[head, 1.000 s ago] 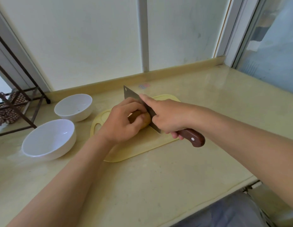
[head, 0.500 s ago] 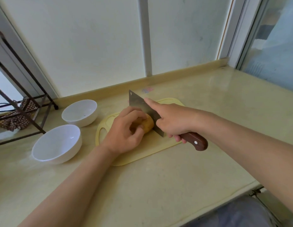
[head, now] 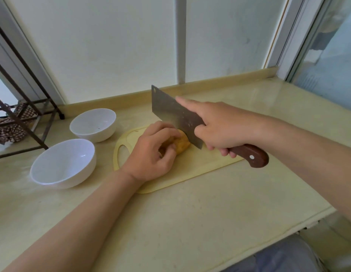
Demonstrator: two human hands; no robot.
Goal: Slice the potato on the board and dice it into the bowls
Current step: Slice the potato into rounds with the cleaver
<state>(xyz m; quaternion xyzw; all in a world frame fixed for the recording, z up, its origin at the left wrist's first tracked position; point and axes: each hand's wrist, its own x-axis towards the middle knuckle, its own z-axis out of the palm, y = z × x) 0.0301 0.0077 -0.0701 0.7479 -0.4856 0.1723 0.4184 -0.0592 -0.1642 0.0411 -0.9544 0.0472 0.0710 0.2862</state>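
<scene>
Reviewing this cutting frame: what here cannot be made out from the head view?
- Potato: mostly covered by the left hand; whether any slice is cut is unclear.
- Cleaver edge: contact with the potato is hidden behind it.
- Cleaver handle: partly wrapped by the right hand.
- Rack: cut off at the left edge.

Bare forearms, no sleeves, blue-grey trousers (head: 278, 258)
</scene>
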